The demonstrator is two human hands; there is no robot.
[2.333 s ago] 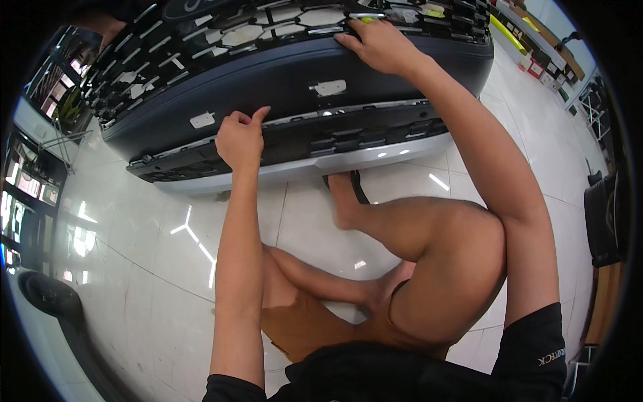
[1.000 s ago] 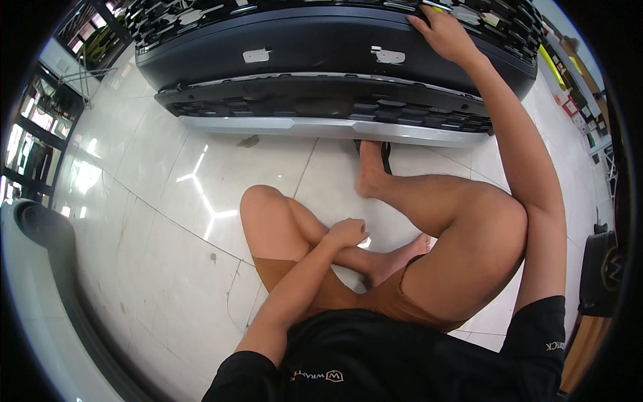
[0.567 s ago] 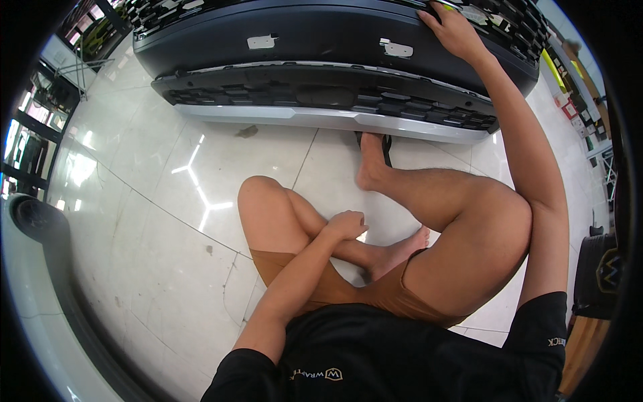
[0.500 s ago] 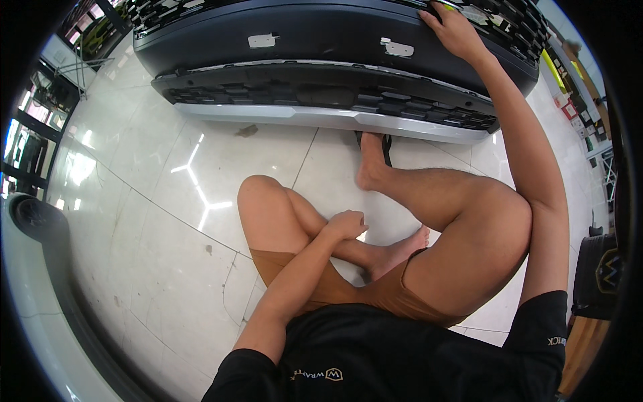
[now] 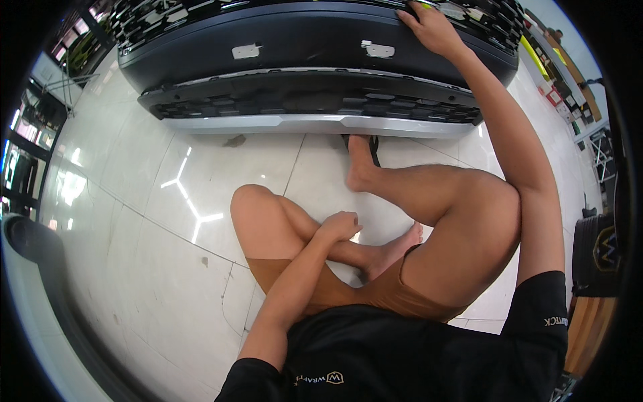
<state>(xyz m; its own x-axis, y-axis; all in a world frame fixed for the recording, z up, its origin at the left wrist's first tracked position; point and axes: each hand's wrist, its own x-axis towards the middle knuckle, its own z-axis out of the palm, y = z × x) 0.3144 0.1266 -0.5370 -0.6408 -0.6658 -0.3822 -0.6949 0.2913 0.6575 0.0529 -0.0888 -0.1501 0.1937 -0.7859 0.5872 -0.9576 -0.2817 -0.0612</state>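
A black car bumper (image 5: pixel 308 43) with a grille and a silver lower strip (image 5: pixel 281 124) stands before me on the floor. My right hand (image 5: pixel 432 30) reaches to its upper right part. The thumb and a finger are stretched apart against the dark surface; the other fingertips are partly hidden at the picture's top edge. A small yellow-green patch shows beside those fingers, too little to name. My left hand (image 5: pixel 340 226) rests over my crossed shin with its fingers curled in; nothing shows in it.
I sit on a glossy tiled floor (image 5: pixel 134 254) with my legs folded, one foot near the bumper's lower edge. A pale car body (image 5: pixel 33 321) curves along the left. To the right are a black case (image 5: pixel 595 254), a wooden piece (image 5: pixel 589 335) and shelved goods.
The view has shifted slightly, so the bumper and right hand sit a little farther left and up. Both hands keep nearly the same pose and place.
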